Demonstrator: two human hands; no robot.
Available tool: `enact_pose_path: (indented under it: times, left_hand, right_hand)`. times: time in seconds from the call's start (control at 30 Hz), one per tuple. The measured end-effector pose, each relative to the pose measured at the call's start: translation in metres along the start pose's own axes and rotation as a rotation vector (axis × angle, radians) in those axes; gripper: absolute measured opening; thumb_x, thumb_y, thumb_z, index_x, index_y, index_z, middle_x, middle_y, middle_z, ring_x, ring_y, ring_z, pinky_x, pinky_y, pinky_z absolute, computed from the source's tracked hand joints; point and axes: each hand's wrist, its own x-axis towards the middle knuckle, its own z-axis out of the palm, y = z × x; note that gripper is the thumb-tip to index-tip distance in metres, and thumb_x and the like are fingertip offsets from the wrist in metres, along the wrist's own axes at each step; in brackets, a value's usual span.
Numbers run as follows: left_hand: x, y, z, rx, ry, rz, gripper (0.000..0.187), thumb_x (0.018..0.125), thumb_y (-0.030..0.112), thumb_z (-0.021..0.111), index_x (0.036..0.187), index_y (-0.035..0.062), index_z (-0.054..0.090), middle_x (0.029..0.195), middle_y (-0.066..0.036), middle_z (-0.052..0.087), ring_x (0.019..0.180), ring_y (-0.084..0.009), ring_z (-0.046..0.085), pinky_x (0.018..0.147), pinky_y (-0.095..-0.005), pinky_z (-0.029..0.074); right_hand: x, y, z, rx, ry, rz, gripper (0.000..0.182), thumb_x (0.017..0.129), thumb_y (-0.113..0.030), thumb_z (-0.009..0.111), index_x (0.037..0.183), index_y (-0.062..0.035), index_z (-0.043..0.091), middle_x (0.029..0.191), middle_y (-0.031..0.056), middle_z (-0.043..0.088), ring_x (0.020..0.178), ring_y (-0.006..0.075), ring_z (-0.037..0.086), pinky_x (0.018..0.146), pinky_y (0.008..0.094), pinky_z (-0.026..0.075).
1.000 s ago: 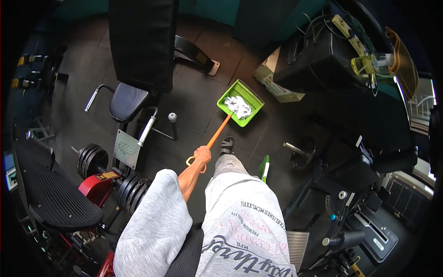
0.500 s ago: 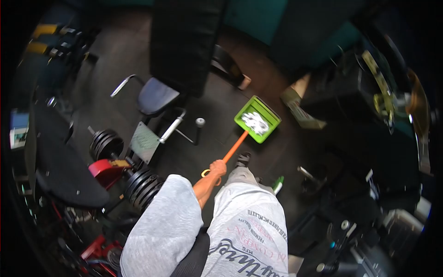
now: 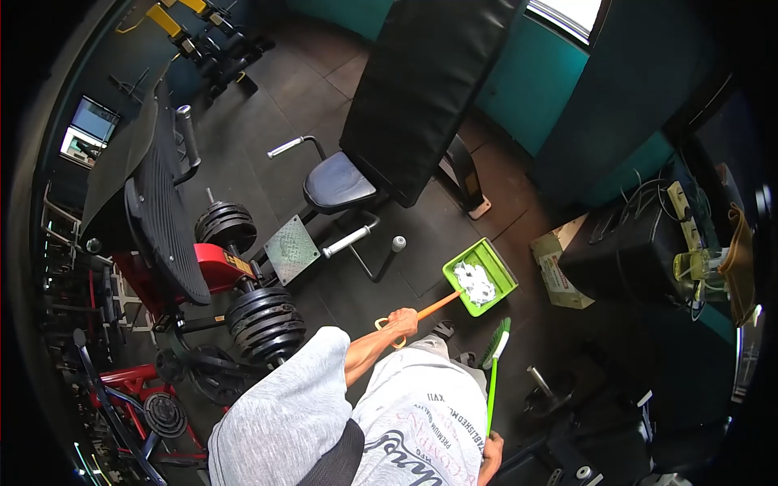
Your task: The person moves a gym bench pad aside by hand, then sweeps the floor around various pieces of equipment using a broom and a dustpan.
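Dustpan [image 3: 506, 280]: moulded plastic, smooth, low gloss; handle [image 3: 438, 305]: smooth plastic, satin; scraps [image 3: 476, 285]: crumpled, paper-like, matt; broom [image 3: 493, 375]: smooth plastic shaft [image 3: 491, 405], rough bristles [image 3: 492, 342]; shirt [image 3: 429, 379]: soft matt cloth, printed; pad [image 3: 421, 97]: leather-like cover, smooth, faint sheen; seat [image 3: 336, 180]: similar cover, glossier; footplate [image 3: 292, 249]: bare metal, raised tread texture; weights [image 3: 263, 320]: metal, dull sheen; floor [image 3: 267, 166]: matt, rubber-like tiles; carton [image 3: 559, 271]: cardboard, matt, printed.

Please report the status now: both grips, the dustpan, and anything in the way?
Left grip closed around orange handle of green dustpan. Right grip on green broom. Dustpan holds crumpled white scraps. Feet close by, possibly in the way.
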Motion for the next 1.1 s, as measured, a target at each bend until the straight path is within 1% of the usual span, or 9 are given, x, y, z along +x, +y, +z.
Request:
enact_pose_path:
  times: [0.3,0.37,0.47,0.5,0.57,0.67,0.8,0.9,1.1]
  left_hand:
    - [-0.030,-0.020,0.026,-0.055,-0.087,-0.081,0.029,0.075,0.020,0.068,0.097,0.0019,0.070,0.090,-0.017,0.070,0.086,-0.0292,0.070,0.072,-0.0405,0.055]
    - [-0.036,-0.030,0.050,-0.046,-0.013,0.006,0.029,0.075,0.023,0.068,0.093,0.0007,0.070,0.084,-0.019,0.069,0.082,-0.0310,0.070,0.069,-0.0412,0.054]
    - [-0.043,-0.045,0.084,0.004,0.061,0.075,0.034,0.076,0.027,0.068,0.083,-0.0057,0.067,0.076,-0.025,0.065,0.075,-0.0337,0.069,0.064,-0.0438,0.051]
    - [-0.041,-0.052,0.095,-0.013,0.072,0.072,0.034,0.075,0.027,0.068,0.079,-0.0064,0.067,0.069,-0.023,0.064,0.070,-0.0324,0.069,0.062,-0.0440,0.050]
    - [-0.057,-0.053,0.101,0.004,0.027,0.120,0.034,0.076,0.027,0.065,0.080,-0.0068,0.065,0.067,-0.022,0.063,0.069,-0.0319,0.069,0.061,-0.0431,0.051]
    - [-0.054,-0.085,0.128,-0.236,-0.021,0.113,0.023,0.080,0.016,0.065,0.067,-0.0029,0.063,0.052,-0.005,0.053,0.046,-0.0151,0.053,0.043,-0.0345,0.040]
    - [-0.065,-0.108,0.144,-0.362,-0.071,0.087,0.018,0.082,0.012,0.065,0.075,-0.0040,0.063,0.057,-0.004,0.055,0.045,-0.0129,0.051,0.041,-0.0299,0.038]
    - [-0.075,-0.110,0.148,-0.351,-0.096,0.055,0.017,0.082,0.012,0.066,0.075,-0.0045,0.064,0.058,-0.006,0.056,0.047,-0.0131,0.052,0.044,-0.0290,0.039]
    - [-0.118,-0.111,0.155,-0.264,-0.102,0.022,0.021,0.082,0.015,0.067,0.075,-0.0050,0.064,0.059,-0.006,0.058,0.046,-0.0120,0.050,0.044,-0.0285,0.038]
  right_hand:
    - [0.042,-0.004,-0.018,-0.089,-0.029,-0.519,0.036,0.079,-0.017,0.064,0.107,0.0053,0.064,0.099,0.0252,0.067,0.093,0.0321,0.066,0.083,0.0384,0.050]
    - [0.039,0.006,-0.023,-0.121,-0.001,-0.462,0.036,0.078,-0.015,0.064,0.108,0.0048,0.064,0.101,0.0252,0.067,0.095,0.0334,0.066,0.085,0.0389,0.050]
    - [0.006,-0.006,-0.045,0.094,-0.152,-0.260,0.032,0.081,-0.008,0.060,0.109,0.0072,0.061,0.061,0.0108,0.061,0.048,0.0173,0.058,0.048,0.0352,0.046]
    - [0.011,0.005,-0.047,0.079,-0.169,-0.288,0.030,0.082,-0.007,0.058,0.108,0.0078,0.060,0.058,0.0111,0.060,0.045,0.0177,0.057,0.046,0.0347,0.045]
    - [0.003,0.012,-0.052,0.118,-0.148,-0.151,0.033,0.081,-0.006,0.055,0.111,0.0076,0.057,0.061,0.0120,0.062,0.046,0.0177,0.057,0.046,0.0353,0.047]
    - [-0.005,0.016,-0.052,-0.036,-0.161,-0.050,0.045,0.078,-0.008,0.051,0.120,0.0064,0.054,0.080,0.0190,0.068,0.064,0.0257,0.067,0.058,0.0385,0.053]
    - [-0.005,0.022,-0.040,-0.093,-0.111,0.015,0.034,0.074,-0.008,0.057,0.105,0.0038,0.066,0.098,0.0217,0.069,0.095,0.0335,0.068,0.077,0.0439,0.054]
    - [-0.005,0.033,-0.035,0.014,-0.055,-0.004,0.024,0.073,-0.009,0.056,0.086,0.0070,0.068,0.081,0.0209,0.070,0.079,0.0308,0.070,0.069,0.0413,0.055]
    - [-0.034,0.049,-0.012,0.300,-0.057,0.005,0.021,0.075,-0.008,0.052,0.077,0.0072,0.066,0.070,0.0179,0.067,0.066,0.0275,0.068,0.060,0.0400,0.054]
